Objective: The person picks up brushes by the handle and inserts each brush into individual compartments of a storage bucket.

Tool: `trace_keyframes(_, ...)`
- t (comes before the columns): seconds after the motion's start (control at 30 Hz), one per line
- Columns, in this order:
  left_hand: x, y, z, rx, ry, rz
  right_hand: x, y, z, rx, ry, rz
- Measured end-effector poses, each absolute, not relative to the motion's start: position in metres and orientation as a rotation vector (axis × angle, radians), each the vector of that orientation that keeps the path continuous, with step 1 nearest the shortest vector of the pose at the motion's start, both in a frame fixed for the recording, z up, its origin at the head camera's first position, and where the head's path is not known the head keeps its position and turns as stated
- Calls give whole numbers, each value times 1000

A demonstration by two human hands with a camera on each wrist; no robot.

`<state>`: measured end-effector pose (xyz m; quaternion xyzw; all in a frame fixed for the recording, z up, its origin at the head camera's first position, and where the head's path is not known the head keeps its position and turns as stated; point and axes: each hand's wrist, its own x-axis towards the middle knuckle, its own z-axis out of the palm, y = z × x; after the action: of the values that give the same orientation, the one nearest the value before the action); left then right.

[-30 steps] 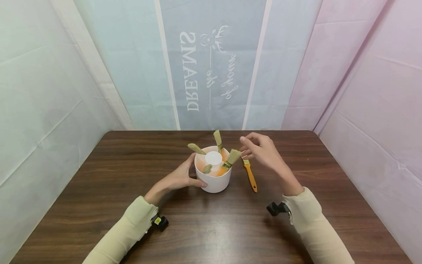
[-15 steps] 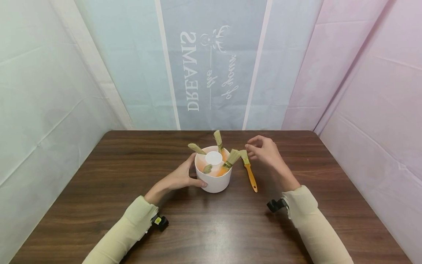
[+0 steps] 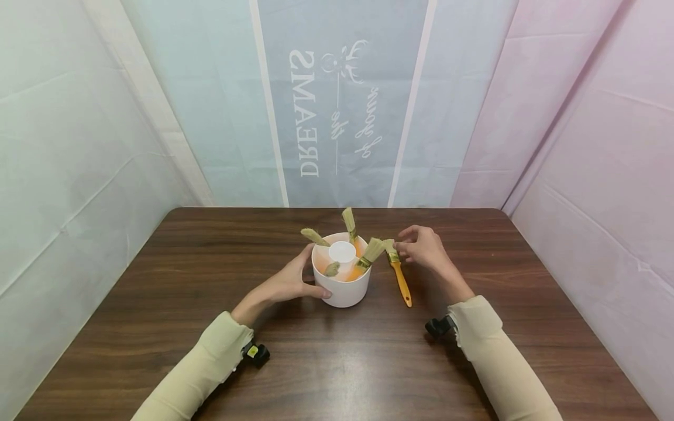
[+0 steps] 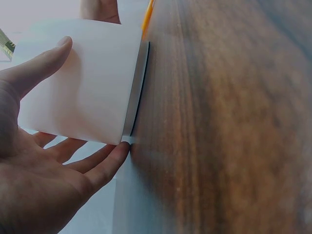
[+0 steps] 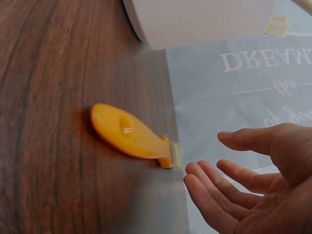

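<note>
My left hand grips the left side of a round white container, its thumb across the front and its fingers around the far side, as the left wrist view also shows. Several paintbrushes lean in the container, bristles up, around a white central cup. To the right a paintbrush with an orange handle lies on the table. My right hand hovers beside its bristles, holding nothing. In the right wrist view its thumb and fingers are apart; whether they touch the bristles is hard to tell.
The dark wooden table ends at a straight back edge. Behind it hangs a grey-blue cloth with printed lettering, and pale cloth walls stand on both sides. A black wrist camera sits below the right sleeve.
My right hand has come down and slightly nearer to me, from above the loose paintbrush's bristles to beside them. The left hand and the container have stayed in place.
</note>
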<state>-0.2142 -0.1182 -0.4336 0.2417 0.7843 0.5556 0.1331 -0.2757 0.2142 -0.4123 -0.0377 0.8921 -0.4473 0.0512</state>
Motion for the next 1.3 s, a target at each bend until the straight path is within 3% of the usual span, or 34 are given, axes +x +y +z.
trace_keyframes(1.3,-217,-119,-435,698,2259,1619,-281,209,-429,66,2732,-1112)
